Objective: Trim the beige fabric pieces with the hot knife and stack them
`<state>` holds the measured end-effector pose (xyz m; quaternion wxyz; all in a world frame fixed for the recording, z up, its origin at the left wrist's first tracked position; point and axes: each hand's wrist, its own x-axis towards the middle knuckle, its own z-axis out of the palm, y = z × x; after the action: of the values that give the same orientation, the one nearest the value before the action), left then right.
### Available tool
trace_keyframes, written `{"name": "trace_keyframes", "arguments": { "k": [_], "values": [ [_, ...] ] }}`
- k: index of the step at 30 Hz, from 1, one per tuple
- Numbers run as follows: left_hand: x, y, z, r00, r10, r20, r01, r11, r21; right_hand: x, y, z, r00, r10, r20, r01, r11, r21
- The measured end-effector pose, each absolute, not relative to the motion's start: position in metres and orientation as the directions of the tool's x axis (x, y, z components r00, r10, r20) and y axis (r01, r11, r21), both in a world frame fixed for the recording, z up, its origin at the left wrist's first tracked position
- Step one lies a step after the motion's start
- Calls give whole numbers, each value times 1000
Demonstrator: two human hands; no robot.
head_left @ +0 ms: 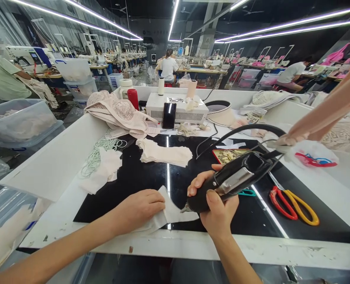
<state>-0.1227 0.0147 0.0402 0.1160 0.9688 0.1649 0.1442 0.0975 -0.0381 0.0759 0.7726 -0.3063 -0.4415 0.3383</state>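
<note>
My right hand (pixel 218 209) is wrapped round a black corded hand tool (pixel 231 179) with a narrow metal tip. That tip points down and left at the edge of a white fabric piece (pixel 175 211) on the black tabletop (pixel 127 181). With curled fingers, my left hand (pixel 147 207) grips the fabric's left part, hiding some of it. Behind the hands lies a stack of cream fabric pieces (pixel 164 154). Red-and-yellow-handled scissors (pixel 293 205) rest to the right of the tool.
A tangle of pale green cord (pixel 96 157) and fabric scraps (pixel 104 171) lie at left. A red tray (pixel 229 154) holds small brass-coloured pieces. Lace garments (pixel 118 112), a phone (pixel 169 115) and a vented white box (pixel 177 106) stand behind. Another person (pixel 3 75) works at far left.
</note>
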Motion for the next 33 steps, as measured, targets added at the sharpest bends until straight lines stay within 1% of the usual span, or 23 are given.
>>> {"name": "trace_keyframes", "arguments": {
  "k": [4, 7, 9, 14, 25, 28, 33],
  "values": [
    [-114, 22, 42, 854, 445, 269, 352, -876, 331, 97, -38, 74, 378, 796, 472, -239, 576, -781],
    [-104, 24, 39, 828, 477, 296, 396, -870, 294, 98, -37, 73, 380, 797, 468, -220, 570, -792],
    [-99, 25, 36, 828, 479, 291, 408, -871, 273, 100, -37, 72, 383, 798, 465, -206, 565, -799],
    [-99, 26, 29, 850, 476, 226, 415, -869, 270, 106, -42, 70, 375, 795, 477, -202, 572, -795],
    [-111, 21, 30, 846, 479, 234, 404, -862, 306, 108, -52, 70, 381, 786, 486, -182, 579, -795],
    [-114, 20, 24, 851, 459, 254, 392, -878, 273, 107, -51, 72, 382, 789, 481, -185, 575, -797],
    [-118, 19, 13, 843, 420, 335, 365, -905, 218, 99, -36, 78, 407, 768, 494, -211, 606, -767]
  ]
}}
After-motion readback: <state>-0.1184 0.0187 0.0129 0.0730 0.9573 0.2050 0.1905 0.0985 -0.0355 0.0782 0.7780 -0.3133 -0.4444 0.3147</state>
